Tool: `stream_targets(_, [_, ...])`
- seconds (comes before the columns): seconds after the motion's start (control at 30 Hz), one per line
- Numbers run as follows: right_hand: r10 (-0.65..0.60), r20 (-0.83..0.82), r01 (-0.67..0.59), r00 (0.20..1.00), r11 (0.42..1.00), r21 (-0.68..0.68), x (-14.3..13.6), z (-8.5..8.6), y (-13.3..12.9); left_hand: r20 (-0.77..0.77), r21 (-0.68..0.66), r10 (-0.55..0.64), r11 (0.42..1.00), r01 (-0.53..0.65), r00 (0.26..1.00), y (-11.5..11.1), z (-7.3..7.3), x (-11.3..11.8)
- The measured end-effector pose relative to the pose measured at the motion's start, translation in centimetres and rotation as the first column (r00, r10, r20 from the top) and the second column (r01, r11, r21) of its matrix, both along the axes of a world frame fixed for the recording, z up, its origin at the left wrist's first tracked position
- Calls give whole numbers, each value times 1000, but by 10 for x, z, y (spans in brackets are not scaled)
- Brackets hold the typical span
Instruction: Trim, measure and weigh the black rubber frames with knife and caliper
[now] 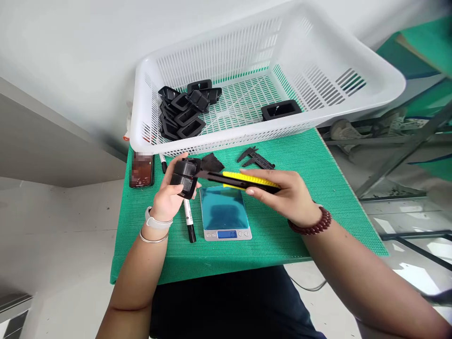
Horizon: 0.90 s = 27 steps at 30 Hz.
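Below centre, a scale (224,207) is resting on the tabletop (282,242). Higher, left of centre, the left hand (168,199) is gripping a black part (184,178), while the right hand's (291,194) fingers are gripping a knife (243,181). Blade work is apparently occurring at the part's rim, the next move calling for steadiness. Across the top, a basket (226,143) is holding similar parts (198,100).

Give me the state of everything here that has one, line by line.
Knife: open, in right hand
Part: gripped in left hand
Scale: on, apparently reading 0.0
Phone: screen lit
Caliper: lying flat, slightly open
Near marker: capped
Basket: partly filled
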State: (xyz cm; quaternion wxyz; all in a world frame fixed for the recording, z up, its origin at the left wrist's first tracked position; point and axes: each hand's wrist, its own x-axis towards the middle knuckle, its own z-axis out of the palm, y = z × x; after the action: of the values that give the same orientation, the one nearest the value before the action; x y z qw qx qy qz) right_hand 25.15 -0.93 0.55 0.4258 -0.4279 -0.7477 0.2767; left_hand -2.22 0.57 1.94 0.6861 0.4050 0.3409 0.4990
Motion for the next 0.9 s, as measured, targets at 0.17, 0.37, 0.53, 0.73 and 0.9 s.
stream_targets(0.17, [-1, 18, 1, 1000, 1000, -12, -3, 0, 1, -20, -33, 24, 999, -25, 1000, 0, 0, 0])
stream_targets(0.37, [-181, -37, 177, 983, 980, -94, -2, 1, 0, -29, -39, -15, 999, 14, 999, -1, 1, 1])
stream_targets(0.53, [-87, 7, 87, 996, 996, -28, -1, 1, 0, -8, -42, -4, 999, 4, 1000, 0, 3, 1])
stream_targets(0.73, [-161, -20, 160, 987, 987, -33, 0, 0, 0, 21, -90, -14, 996, 16, 1000, -1, 4, -1])
stream_targets(0.9, [-77, -37, 76, 996, 997, -25, 0, 2, 0, 64, -108, -28, 994, 35, 998, 0, 7, -1])
